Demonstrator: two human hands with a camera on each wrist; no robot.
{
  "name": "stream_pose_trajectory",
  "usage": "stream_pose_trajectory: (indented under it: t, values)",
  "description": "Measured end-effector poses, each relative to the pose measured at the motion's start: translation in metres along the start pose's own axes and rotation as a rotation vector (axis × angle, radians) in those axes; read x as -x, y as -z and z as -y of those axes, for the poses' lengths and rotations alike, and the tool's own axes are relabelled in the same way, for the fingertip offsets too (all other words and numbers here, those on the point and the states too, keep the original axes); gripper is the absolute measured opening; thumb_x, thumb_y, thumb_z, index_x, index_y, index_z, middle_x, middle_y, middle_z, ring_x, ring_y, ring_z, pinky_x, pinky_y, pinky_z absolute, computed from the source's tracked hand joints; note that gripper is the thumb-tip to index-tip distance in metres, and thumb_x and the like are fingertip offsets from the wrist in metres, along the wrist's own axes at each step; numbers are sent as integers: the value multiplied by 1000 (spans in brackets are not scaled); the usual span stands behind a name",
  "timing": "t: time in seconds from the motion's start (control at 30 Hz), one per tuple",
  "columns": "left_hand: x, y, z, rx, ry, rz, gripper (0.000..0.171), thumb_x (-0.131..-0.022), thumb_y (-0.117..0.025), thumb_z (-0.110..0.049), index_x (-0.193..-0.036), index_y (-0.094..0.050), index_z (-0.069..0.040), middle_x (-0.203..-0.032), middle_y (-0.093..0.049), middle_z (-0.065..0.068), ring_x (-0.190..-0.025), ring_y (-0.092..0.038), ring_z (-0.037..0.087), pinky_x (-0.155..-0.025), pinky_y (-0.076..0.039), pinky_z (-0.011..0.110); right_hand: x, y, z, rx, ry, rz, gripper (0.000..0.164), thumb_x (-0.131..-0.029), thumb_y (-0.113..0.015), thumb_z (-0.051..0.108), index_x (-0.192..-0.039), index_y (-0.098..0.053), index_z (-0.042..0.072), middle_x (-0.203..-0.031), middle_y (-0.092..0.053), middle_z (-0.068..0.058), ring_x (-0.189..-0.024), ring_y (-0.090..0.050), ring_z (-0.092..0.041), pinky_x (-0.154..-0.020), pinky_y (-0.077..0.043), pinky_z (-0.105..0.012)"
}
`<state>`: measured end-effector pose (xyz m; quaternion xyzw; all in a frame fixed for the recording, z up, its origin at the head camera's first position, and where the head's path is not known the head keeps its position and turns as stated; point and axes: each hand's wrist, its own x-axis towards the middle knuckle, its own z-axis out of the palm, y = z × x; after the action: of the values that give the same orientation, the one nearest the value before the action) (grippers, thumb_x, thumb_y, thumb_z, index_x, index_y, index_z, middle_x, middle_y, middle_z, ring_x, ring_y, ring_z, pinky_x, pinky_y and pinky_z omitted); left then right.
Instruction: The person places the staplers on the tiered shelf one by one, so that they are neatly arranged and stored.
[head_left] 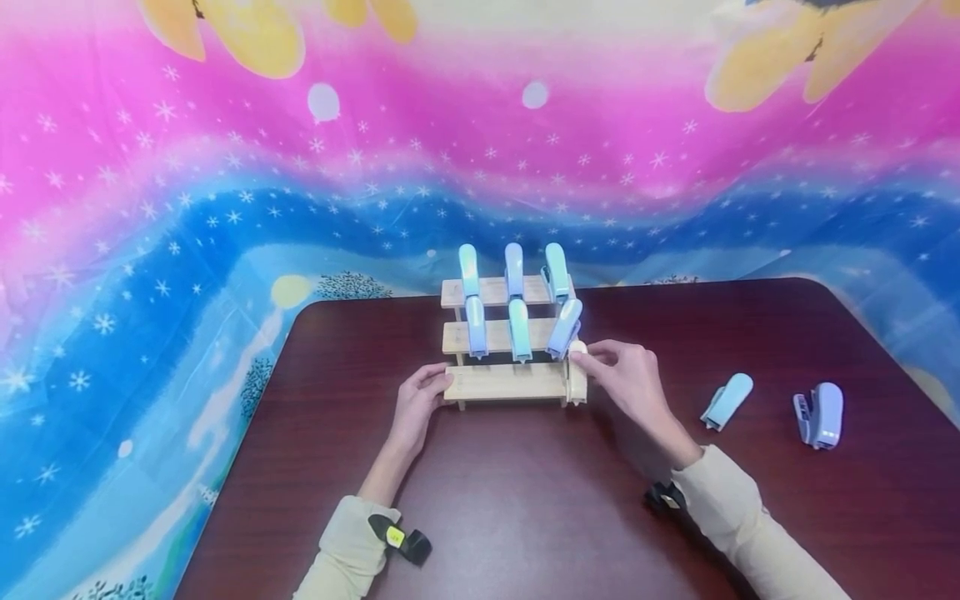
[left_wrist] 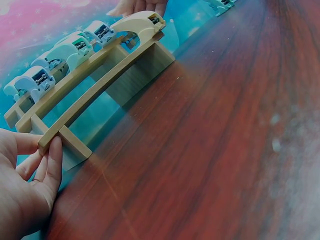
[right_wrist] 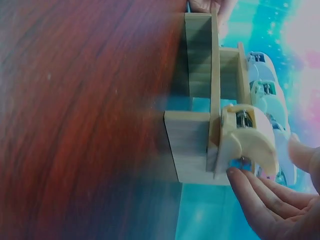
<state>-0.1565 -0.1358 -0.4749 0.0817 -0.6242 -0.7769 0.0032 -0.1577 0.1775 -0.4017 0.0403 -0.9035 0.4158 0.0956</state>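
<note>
A three-tier wooden rack (head_left: 502,382) stands on the table. My left hand (head_left: 418,408) grips the left end of its lowest shelf, the thumb above and fingers below in the left wrist view. At the right end of that shelf a cream stapler (head_left: 577,375) stands with its rounded end up. My right hand (head_left: 628,375) holds it, thumb near its top and fingertips at its side (right_wrist: 250,142). The middle shelf bears a blue-purple stapler (head_left: 476,327), a mint stapler (head_left: 520,330) and a slanted purple stapler (head_left: 565,328).
On the top shelf stand a pale blue stapler (head_left: 468,271), a lilac stapler (head_left: 513,269) and a mint-green stapler (head_left: 556,272). Right of my right hand, a light teal stapler (head_left: 727,402) and a purple stapler (head_left: 819,416) lie on the dark table (head_left: 510,500). A patterned cloth (head_left: 480,167) hangs behind.
</note>
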Motion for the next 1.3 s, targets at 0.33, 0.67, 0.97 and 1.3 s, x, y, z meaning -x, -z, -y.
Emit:
stream_pose_trajectory:
  t: [0.33,0.67,0.97,1.3]
  values:
    - [1,-2,0,4,-5,7,36,-96,-66,1,-130,-60,14,-99,-73,5,-81,-66,9,-69,-54,22,1,53,-23,-38,-26,-29,40,-102,-68,31,-110,-75,-8,-85,-76,-20,-74,-76,-31,-62,-61,-28]
    - [1,1,-2,-6,-2,-4,36,-96,-66,1,-130,-60,14,-99,-72,4,-82,-66,9,-70,-54,22,12,110,-63,70,-64,-97,46,-104,-64,36,-113,-73,-9,-90,-76,-24,-63,-67,7,-60,-52,-12]
    - [1,2,-3,-6,-5,-3,37,-97,-65,0,-130,-60,14,-100,-71,6,-81,-66,10,-70,-54,21,25,138,-94,196,-162,-150,48,-102,-65,39,-121,-72,-5,-92,-76,-22,-62,-58,15,-54,-45,-17]
    - [1,0,-3,-4,-3,9,38,-97,-66,-1,-131,-59,14,-101,-72,6,-83,-66,10,-71,-54,22,31,146,-118,208,-181,1,56,-102,-67,36,-131,-60,-12,-102,-73,-30,-70,-72,-10,-57,-48,-18]
